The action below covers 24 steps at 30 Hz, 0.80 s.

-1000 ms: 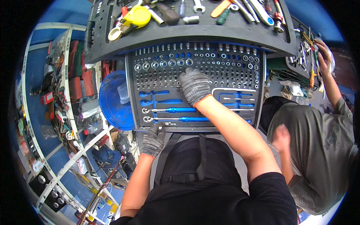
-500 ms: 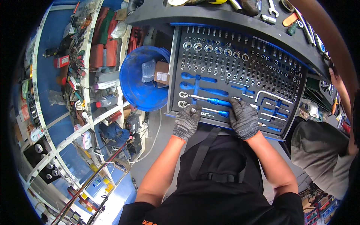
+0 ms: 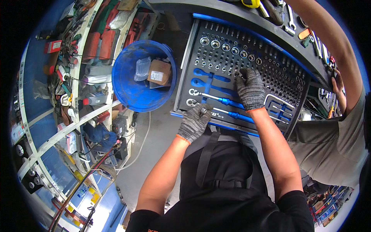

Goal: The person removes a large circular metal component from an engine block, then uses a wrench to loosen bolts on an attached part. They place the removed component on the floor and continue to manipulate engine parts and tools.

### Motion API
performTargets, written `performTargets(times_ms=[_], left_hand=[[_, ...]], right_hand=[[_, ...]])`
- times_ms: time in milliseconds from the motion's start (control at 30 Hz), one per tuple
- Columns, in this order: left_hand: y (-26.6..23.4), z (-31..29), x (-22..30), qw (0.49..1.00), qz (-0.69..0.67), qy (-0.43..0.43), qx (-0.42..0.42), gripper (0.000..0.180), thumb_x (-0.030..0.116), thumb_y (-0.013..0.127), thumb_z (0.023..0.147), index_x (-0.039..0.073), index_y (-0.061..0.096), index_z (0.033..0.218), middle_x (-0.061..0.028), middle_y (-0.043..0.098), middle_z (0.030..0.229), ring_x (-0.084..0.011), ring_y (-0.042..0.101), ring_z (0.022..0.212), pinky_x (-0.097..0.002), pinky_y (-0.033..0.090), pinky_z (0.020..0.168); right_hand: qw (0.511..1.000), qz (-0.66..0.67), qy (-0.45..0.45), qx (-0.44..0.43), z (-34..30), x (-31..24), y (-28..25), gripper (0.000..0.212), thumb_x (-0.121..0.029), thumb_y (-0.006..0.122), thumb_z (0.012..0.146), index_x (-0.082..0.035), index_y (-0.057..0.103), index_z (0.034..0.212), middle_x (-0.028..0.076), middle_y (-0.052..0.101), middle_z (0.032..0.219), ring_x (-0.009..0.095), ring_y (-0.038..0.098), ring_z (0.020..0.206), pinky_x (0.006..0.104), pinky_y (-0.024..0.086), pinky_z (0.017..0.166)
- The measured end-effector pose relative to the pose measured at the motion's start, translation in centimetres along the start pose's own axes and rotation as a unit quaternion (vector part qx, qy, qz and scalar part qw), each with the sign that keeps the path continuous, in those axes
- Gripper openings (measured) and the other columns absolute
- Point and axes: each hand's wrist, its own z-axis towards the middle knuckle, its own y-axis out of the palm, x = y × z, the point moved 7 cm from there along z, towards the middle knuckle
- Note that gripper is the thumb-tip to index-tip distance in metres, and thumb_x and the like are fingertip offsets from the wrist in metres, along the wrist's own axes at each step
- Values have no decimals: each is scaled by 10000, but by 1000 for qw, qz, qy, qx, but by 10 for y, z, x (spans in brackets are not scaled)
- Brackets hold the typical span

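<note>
Both hands wear grey knit gloves with orange cuffs. My left hand is over the near edge of an open tool drawer, its fingers closed round a small round metal piece, probably a socket. Beside it lie two ratchets with blue handles, the upper ratchet and the lower ratchet, in the dark foam. My right hand is at the small-socket rows, fingers curled down together; what they grip, if anything, is hidden. Large sockets stand in a row beyond it.
Left of the drawer stands a blue bin with a cardboard box and clear plastic inside. Shelves of tools and bottles line the left. Loose tools lie on the cabinet top. Another person's arm reaches in at the right.
My right hand has moved up and away from the ratchet handles to the small-socket rows. My left hand stays near the drawer's front edge. The view has shifted, and the other person's arm reaches further in.
</note>
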Motion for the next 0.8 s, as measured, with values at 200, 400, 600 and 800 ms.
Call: performTargets(times_ms=[200,400,600,800], left_hand=[[-2,-2,3,1000,-14,21,-12,244,133,610,907,14,670,1112,-125,696,916,-183,648,826,-324,522,785],[-3,-4,7,998,5,60,-18,237,138,584,929,12,667,1112,-138,698,925,-185,639,802,-322,521,772],[-4,-4,7,998,27,59,-19,230,139,578,929,18,671,1102,-163,696,938,-222,652,819,-338,525,787],[-5,-5,13,992,53,110,5,198,119,598,928,24,673,1085,-74,640,796,-153,604,744,-322,495,703]], right_hand=[[999,-23,-28,-23,11,-20,9,239,-169,717,833,-102,700,1062,174,652,1022,360,646,929,437,532,826],[996,-52,28,-64,15,-23,30,290,-271,716,835,-111,724,1077,199,661,1090,375,638,985,465,518,892],[994,-75,51,-54,20,-28,32,319,-331,733,821,-131,746,1069,209,662,1066,371,648,958,460,528,851],[997,-39,-66,31,14,-31,25,195,-246,730,842,-98,743,969,152,678,961,348,648,898,442,523,805]])
